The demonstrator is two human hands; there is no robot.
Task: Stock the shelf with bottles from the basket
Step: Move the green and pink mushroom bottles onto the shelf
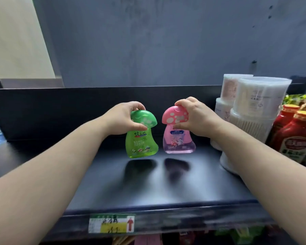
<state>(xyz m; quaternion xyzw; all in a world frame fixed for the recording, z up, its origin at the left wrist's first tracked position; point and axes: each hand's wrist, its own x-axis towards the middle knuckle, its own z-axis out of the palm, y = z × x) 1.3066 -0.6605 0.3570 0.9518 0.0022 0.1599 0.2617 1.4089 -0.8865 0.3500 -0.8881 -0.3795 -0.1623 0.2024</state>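
The left hand [124,117] grips the green bottle [141,142] by its mushroom cap, fingers curled over the top. The right hand [193,115] holds the pink bottle [177,140] the same way. Both bottles are over the middle of the dark shelf [148,188], side by side, the green one tilted. Released at that lean, it could topple against the pink one. The right forearm passes close to the stacked swab tubs [258,106] and might knock them. The basket is out of sight, and through the blur I cannot tell whether either base touches the shelf.
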